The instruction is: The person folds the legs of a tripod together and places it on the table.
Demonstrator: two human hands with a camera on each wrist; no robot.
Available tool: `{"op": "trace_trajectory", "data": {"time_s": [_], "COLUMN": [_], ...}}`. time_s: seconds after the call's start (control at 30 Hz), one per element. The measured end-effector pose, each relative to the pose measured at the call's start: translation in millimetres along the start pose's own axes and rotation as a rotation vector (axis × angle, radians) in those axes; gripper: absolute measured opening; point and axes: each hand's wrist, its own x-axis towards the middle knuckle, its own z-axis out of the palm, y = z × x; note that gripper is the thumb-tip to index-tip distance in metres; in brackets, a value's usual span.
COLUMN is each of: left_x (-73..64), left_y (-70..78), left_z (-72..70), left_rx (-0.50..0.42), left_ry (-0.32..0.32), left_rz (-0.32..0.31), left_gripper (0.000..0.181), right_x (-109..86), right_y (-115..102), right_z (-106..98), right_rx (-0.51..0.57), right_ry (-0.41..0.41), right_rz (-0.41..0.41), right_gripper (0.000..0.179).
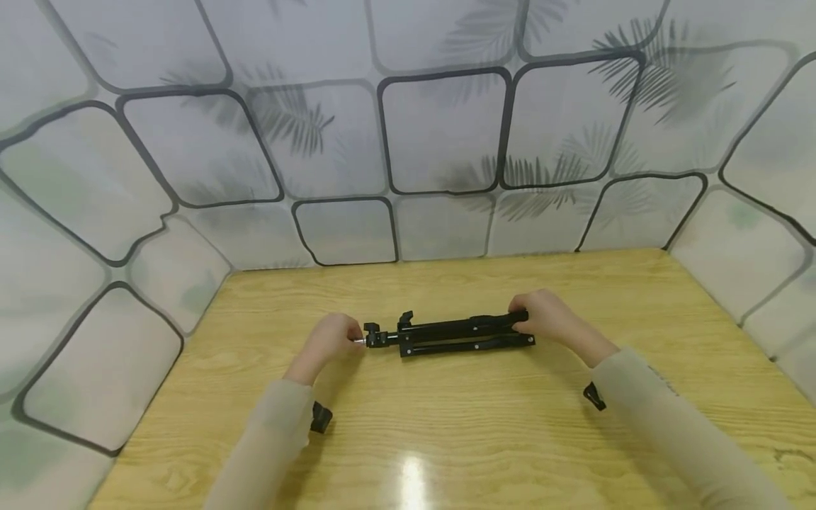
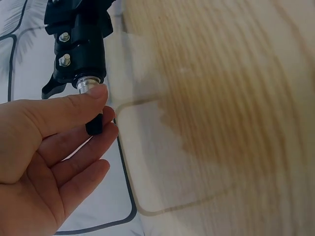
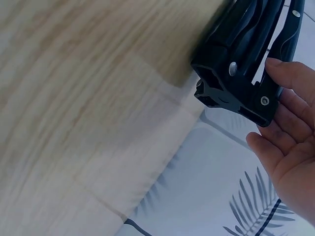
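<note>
A folded black tripod stand point(image 1: 449, 330) lies lengthwise between both hands in the head view. At its left end my left hand point(image 1: 328, 336) pinches the short silver rod point(image 2: 86, 84) between thumb and fingers. A small black tip point(image 2: 94, 125) pokes out below the thumb in the left wrist view. Around the other end, my right hand point(image 1: 543, 316) grips one folded leg, thumb on one side and fingers behind. The right wrist view shows riveted black leg joints point(image 3: 248, 96) beside those fingers. Black knobs point(image 1: 406, 318) stand up near the stand's collar.
The wood-grain table point(image 1: 408, 418) spreads under the stand. White fabric walls point(image 1: 446, 134) with dark outlines and leaf prints rise behind and at both sides. Small black pieces point(image 1: 321, 418) show beside each sleeve.
</note>
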Motion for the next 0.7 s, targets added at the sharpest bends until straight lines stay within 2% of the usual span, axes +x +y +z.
{"op": "trace_trajectory", "data": {"time_s": [0.17, 0.33, 0.43, 0.6, 0.7], "left_x": [1.0, 2.4, 3.0, 1.9, 1.3], "left_y": [2.3, 2.7, 3.3, 6.3, 17.0], "left_z": [1.9, 1.1, 0.0, -2.5, -6.7], "left_rx": [0.021, 0.037, 0.037, -0.042, -0.078], "left_ry": [-0.027, 0.002, 0.005, 0.014, 0.069], "left_rz": [-0.018, 0.008, 0.008, -0.036, -0.047], "left_gripper": [0.009, 0.008, 0.007, 0.021, 0.032], "right_x": [-2.0, -1.3, -1.1, -3.2, -3.1], "right_y": [-0.9, -0.9, -1.5, -9.5, -20.3], "right_z": [2.6, 2.2, 0.6, -2.1, -5.2], "right_rx": [0.013, 0.014, 0.008, -0.031, -0.058], "right_ry": [-0.012, 0.026, 0.016, 0.007, 0.057], "right_rz": [0.003, -0.008, -0.003, 0.018, 0.015], "right_gripper": [0.023, 0.021, 0.021, 0.029, 0.039]}}
